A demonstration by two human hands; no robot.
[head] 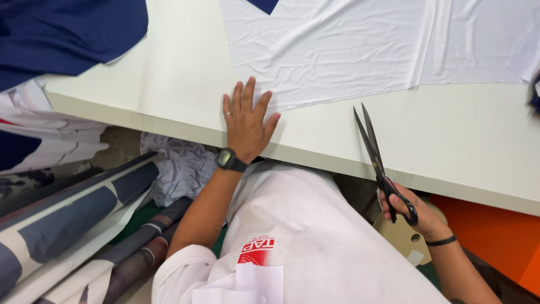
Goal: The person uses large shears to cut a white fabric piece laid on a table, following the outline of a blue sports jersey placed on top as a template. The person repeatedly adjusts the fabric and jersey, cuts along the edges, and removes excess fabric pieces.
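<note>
Scissors point(374, 152): black, gripped by right hand point(413, 211), blades slightly parted, pointing away up-left; left hand point(246, 124) flat on white fabric point(360, 50).

a pale worktable point(185, 84) stands above fabric rolls point(84, 225) and an orange panel point(495, 236).

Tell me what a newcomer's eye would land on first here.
First, the black scissors, blades slightly parted, gripped by the right hand at the table's near edge. Next, the left hand, pressed flat on the corner of the white fabric spread across the tabletop. Dark blue cloth is heaped at the far left.
</note>
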